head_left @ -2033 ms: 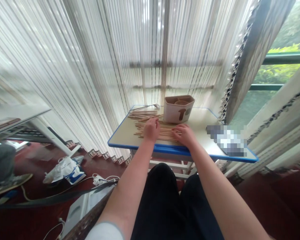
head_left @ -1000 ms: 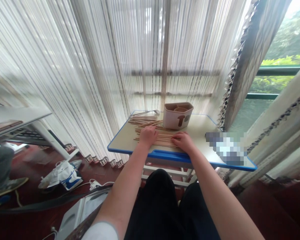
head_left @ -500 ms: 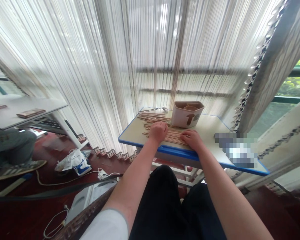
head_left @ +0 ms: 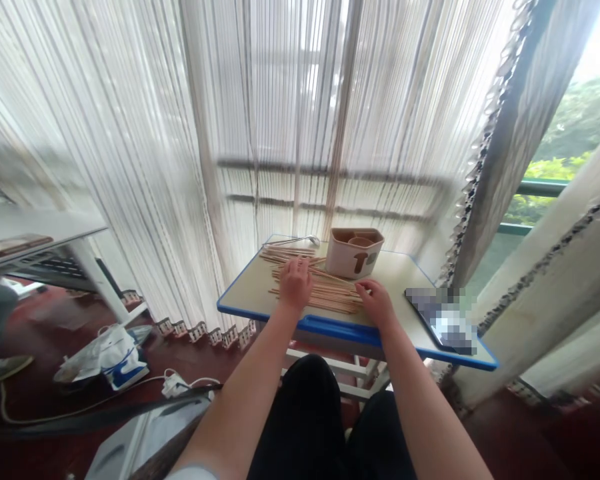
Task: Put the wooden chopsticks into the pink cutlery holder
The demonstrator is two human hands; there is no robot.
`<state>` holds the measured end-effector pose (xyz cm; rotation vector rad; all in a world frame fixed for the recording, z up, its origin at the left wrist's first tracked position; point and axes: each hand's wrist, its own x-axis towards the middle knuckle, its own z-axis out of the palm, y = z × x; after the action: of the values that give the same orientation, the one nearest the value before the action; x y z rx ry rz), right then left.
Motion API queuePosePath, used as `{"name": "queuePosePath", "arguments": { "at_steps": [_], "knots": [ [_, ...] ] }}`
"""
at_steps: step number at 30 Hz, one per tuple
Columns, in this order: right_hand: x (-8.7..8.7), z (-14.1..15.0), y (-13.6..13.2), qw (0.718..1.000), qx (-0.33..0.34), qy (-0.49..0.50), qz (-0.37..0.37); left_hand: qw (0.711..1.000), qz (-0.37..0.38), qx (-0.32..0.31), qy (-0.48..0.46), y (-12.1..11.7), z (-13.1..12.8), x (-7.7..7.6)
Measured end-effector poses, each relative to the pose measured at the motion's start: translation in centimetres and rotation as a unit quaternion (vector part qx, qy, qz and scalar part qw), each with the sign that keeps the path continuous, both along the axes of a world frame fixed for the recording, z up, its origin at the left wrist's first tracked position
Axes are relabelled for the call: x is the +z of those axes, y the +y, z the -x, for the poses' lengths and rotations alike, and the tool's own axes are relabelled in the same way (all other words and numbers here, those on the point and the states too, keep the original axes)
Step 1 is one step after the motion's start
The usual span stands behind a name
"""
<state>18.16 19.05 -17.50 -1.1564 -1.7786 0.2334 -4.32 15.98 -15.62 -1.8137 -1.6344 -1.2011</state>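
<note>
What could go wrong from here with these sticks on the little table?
The loose sticks lie close to the near edge of the table, so some might roll off. The container stands just beyond them, not far from the right hand, so a careless bump could tip it. Near the left hand, some sticks lie crossed, so pulling one might drag others along.
</note>
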Motion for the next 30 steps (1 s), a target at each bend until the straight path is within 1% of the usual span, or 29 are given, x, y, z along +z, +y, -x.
{"name": "queuePosePath", "arguments": {
  "at_steps": [2,4,9,12,15,20,23,26,28,30],
  "knots": [
    [0.1,-0.1,-0.2,0.999,0.001,0.03,0.011,1.0,-0.006,0.008,-0.007,0.4,0.2,-0.3],
    [0.3,-0.2,-0.5,0.998,-0.004,0.063,0.024,1.0,-0.008,0.0,-0.02,0.7,0.4,-0.4],
    [0.8,-0.1,-1.3,0.984,-0.013,0.168,0.06,0.994,-0.024,-0.07,-0.081,1.1,0.8,-0.4],
    [2.0,0.1,-1.0,0.968,-0.001,0.247,0.054,0.986,-0.044,-0.101,-0.122,1.5,1.1,0.1],
    [4.5,0.3,0.0,0.953,0.008,0.302,0.035,0.981,-0.043,-0.127,-0.139,2.4,1.3,1.1],
    [10.6,1.1,3.0,0.947,0.024,0.319,-0.021,0.977,-0.022,-0.174,-0.124,4.8,0.8,3.4],
    [14.2,1.6,5.0,0.95,0.043,0.306,-0.042,0.972,-0.003,-0.21,-0.103,6.4,-0.3,4.5],
    [17.4,2.1,6.6,0.96,0.064,0.264,-0.067,0.972,-0.005,-0.204,-0.112,8.0,-1.4,5.6],
    [19.1,2.5,7.3,0.961,0.09,0.246,-0.087,0.971,-0.015,-0.201,-0.128,9.0,-2.1,6.4],
    [20.4,2.8,7.6,0.957,0.118,0.243,-0.107,0.967,-0.03,-0.203,-0.149,9.8,-2.7,7.1]
  ]
}}
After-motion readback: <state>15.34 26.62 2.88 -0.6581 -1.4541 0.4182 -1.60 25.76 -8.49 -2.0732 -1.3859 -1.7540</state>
